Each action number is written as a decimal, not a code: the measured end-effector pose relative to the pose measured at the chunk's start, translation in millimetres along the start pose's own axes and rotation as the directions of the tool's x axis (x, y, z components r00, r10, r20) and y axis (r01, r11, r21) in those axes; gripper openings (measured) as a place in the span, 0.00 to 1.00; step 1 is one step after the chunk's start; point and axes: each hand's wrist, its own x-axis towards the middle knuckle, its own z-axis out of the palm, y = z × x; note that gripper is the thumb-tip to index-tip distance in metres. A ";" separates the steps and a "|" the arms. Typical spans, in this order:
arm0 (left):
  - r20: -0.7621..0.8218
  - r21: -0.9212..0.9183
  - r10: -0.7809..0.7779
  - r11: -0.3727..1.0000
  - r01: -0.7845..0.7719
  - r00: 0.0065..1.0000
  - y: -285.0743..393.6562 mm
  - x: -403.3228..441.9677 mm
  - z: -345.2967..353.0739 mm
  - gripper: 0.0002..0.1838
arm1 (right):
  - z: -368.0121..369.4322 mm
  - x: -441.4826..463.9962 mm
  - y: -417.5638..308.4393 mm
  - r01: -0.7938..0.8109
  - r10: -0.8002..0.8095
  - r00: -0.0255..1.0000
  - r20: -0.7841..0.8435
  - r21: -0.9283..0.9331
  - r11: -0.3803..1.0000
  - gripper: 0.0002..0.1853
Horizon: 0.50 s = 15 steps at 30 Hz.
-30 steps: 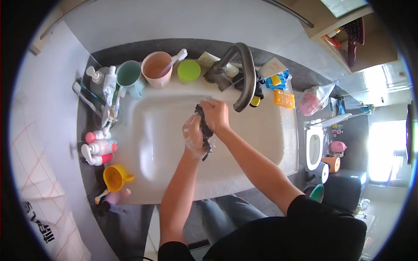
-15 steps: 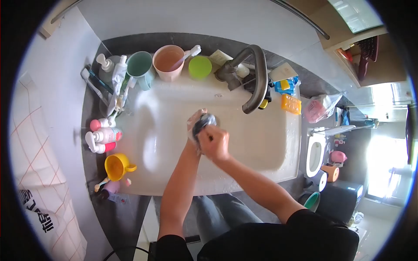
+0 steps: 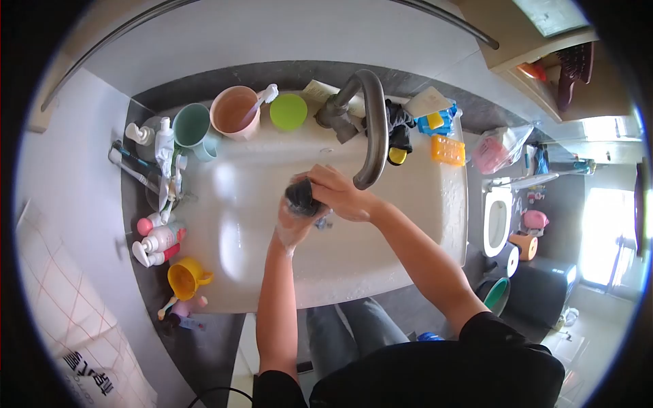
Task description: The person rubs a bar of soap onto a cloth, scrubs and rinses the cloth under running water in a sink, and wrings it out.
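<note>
Over the white sink basin [image 3: 367,251] both my hands work at a wet, bunched dark cloth [image 3: 303,197]; its exact kind does not show. My left hand [image 3: 292,221] is closed around it from below, with whitish foam on the wrist and palm. From the right, my right hand [image 3: 340,192] grips the cloth's side, its fingers bent over the top and partly hidden. A small greyish bit of cloth hangs beneath the hands. The grey metal faucet [image 3: 373,129] arches just beyond my right hand.
Along the back rim stand a green cup [image 3: 194,126], a pink cup [image 3: 235,112] with a toothbrush, a lime-green round lid [image 3: 288,111] and an orange soap bar [image 3: 448,150]. Pump bottles [image 3: 160,239] and a yellow mug [image 3: 187,277] line the left side. A toilet [image 3: 497,217] is at right.
My right hand has gone from a fist on top of the dark cloth to fingers laid over its side. Both hands have shifted slightly left, and the view has moved too.
</note>
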 end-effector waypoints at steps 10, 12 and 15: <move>-0.320 -0.726 -0.234 0.683 -0.078 0.918 23.4 -23.5 0.3 0.41 | 82.3 -39.3 -38.5 0.012 0.559 0.762 0.325 0.857 -0.515 0.25; -0.365 -0.625 -0.236 0.779 -0.049 0.900 25.6 -27.6 1.9 0.41 | 125.9 -40.5 16.2 0.023 0.639 0.718 0.277 0.907 -0.420 0.19; -0.383 -0.478 -0.148 0.877 -0.058 0.912 24.5 -29.7 -8.2 0.36 | 90.2 -17.6 -5.2 0.092 0.719 0.678 0.153 0.953 -0.289 0.13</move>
